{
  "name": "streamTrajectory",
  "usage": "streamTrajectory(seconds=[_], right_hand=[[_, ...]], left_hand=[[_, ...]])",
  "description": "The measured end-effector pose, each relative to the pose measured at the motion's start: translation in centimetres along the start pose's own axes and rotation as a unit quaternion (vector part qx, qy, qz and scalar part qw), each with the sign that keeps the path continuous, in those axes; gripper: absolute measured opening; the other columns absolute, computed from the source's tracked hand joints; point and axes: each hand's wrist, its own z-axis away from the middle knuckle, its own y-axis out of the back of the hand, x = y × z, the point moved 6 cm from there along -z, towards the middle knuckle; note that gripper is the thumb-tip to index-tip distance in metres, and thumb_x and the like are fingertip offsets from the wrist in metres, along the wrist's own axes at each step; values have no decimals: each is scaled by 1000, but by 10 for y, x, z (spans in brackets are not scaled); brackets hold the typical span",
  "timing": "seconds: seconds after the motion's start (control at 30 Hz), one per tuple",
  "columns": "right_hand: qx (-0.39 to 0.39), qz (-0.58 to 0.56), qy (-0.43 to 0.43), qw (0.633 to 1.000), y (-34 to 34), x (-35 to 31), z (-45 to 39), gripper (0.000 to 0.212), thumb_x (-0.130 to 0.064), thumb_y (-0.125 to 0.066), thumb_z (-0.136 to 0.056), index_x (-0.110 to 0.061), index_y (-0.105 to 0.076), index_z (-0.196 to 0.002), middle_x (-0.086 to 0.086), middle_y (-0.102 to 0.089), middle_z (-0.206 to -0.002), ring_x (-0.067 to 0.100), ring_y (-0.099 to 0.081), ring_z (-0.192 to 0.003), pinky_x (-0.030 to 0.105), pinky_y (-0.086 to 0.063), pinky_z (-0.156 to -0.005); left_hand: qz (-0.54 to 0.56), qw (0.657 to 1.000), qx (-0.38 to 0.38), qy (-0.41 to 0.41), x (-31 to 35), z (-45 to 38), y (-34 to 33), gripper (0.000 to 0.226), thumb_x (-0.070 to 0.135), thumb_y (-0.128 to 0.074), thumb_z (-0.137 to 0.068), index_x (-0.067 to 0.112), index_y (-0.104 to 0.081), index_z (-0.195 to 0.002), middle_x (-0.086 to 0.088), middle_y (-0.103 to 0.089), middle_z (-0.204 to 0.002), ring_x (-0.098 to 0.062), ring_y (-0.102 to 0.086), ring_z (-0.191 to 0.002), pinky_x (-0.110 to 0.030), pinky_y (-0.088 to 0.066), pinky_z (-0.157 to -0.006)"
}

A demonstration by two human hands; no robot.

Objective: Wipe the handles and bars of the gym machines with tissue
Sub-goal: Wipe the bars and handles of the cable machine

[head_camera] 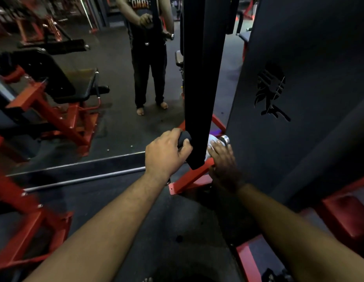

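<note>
A black upright bar of a gym machine stands straight ahead of me. A short handle crosses its lower end, with a black foam grip on the left and a chrome end cap on the right. My left hand grips the foam end, fingers curled round it. My right hand holds a white tissue wrapped against the right part of the handle, just short of the chrome cap. The bar hides the handle's middle.
A dark weight-stack cover with a cut-out logo stands close on the right. Red frame members lie on the floor below the handle. A wall mirror ahead reflects me and a red bench machine. More red frame is at lower left.
</note>
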Motion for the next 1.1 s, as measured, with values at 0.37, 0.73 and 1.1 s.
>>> streamTrajectory(seconds=[0.37, 0.73, 1.1], right_hand=[[-114, -80, -59, 988, 12, 12, -68, 47, -37, -27, -98, -9, -65, -93, 7, -61, -92, 30, -60, -97, 50, -30, -116], [-36, -65, -192, 979, 1, 7, -54, 49, -34, -26, -100, -12, -69, -106, 3, -68, -114, 20, -54, -126, 65, -5, -122], [7, -99, -279, 955, 0, 5, -55, 47, -30, -26, -100, -13, -70, -103, 4, -67, -126, 21, -37, -147, 64, 5, -119]], left_hand=[[14, 1000, 16, -4, -1, 1, 1, 36, 48, -46, -89, 20, -64, -101, 0, -67, -88, -28, -66, -77, -37, -49, -58], [15, 1000, 21, 2, 0, 2, 1, 36, 48, -45, -88, 20, -64, -100, 0, -67, -87, -28, -66, -76, -38, -50, -56], [16, 1000, 25, 4, -1, 1, 1, 35, 48, -46, -88, 21, -64, -102, 1, -67, -88, -27, -66, -78, -38, -51, -57]])
